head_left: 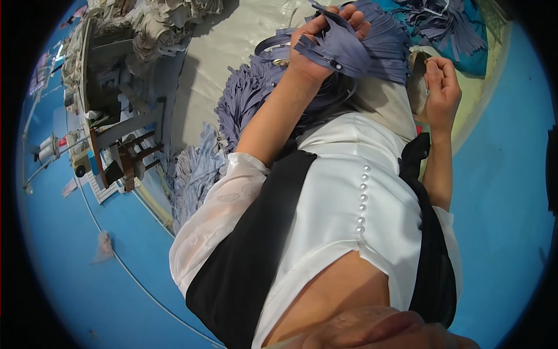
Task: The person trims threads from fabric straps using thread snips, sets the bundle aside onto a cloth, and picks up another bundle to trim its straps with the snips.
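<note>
My left hand [314, 49], palm up with fingers curled, holds a purple-grey zipper [343, 43] looped across the palm. A small round shiny piece shows on its lower edge. A thick bundle of similar zippers [383, 43] hangs over my lap just beyond and beside that hand. To the right, my right hand [443, 93] is raised with thumb and forefinger pinched together. Something tiny shows at its fingertips, too small to name. Beside this hand is an open container [417, 87] with pale contents, partly hidden.
More purple-grey strips [241, 102] are heaped at my left, with crumpled light-blue cloth [197, 168] below. At top right, further strips [450, 26] lie on a blue-green bag [474, 55]. A machine stand [125, 136] and piled pale fabric [163, 29] stand far left.
</note>
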Tool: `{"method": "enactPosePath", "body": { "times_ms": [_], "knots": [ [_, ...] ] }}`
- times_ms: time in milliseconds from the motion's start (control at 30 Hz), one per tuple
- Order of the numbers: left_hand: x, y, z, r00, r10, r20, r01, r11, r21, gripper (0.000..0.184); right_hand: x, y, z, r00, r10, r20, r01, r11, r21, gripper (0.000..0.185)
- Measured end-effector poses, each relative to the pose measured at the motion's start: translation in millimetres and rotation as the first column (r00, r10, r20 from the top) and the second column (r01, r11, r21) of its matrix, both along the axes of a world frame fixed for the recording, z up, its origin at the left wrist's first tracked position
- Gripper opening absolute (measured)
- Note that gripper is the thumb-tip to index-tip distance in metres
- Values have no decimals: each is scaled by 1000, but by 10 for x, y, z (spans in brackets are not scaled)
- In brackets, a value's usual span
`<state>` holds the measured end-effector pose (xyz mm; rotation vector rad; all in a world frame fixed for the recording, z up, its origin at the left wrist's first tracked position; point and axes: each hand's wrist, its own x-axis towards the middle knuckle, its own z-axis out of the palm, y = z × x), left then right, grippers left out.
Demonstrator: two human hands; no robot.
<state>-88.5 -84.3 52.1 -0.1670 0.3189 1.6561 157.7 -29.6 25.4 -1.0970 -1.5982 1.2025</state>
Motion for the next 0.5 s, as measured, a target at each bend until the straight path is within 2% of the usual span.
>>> {"method": "enactPosePath", "body": {
  "times_ms": [67,167,233,267,300,333,367,400,433,467,500],
  "knots": [
    [61,1,116,997,57,43,-52,993,-110,19,-20,-9,7,1000,11,1,-11,1000,7,20],
    [-94,-124,-41,986,-153,72,135,969,209,17,-23,-11,-13,999,28,-19,-28,999,16,21],
    [-206,-297,109,934,-343,-99,356,880,316,16,45,3,-45,1000,12,-14,-12,1000,-3,22],
    [-231,-431,256,882,-384,-275,443,873,204,22,97,20,-86,1000,4,-24,-5,999,-37,23],
    [-300,-531,344,738,-433,-517,593,781,193,29,146,44,-141,999,-6,-36,3,998,-70,24],
    [-377,-743,388,608,-497,-619,649,761,26,33,199,65,-180,999,-14,-48,9,995,-104,25],
    [-508,-917,376,401,-581,-709,727,673,-140,37,243,88,-203,998,-20,-60,10,989,-150,26],
    [-568,-1054,447,144,-638,-756,749,570,-338,40,272,113,-222,997,-23,-75,8,981,-195,28],
    [-619,-1124,488,-135,-718,-683,740,385,-551,40,303,127,-237,995,-28,-92,5,971,-241,29],
    [-656,-1241,487,-305,-689,-657,720,284,-633,42,316,137,-223,993,-38,-111,6,962,-275,32],
    [-708,-1323,494,-481,-541,-690,702,235,-673,51,358,156,-237,993,-45,-106,13,956,-293,32]
  ]
}}
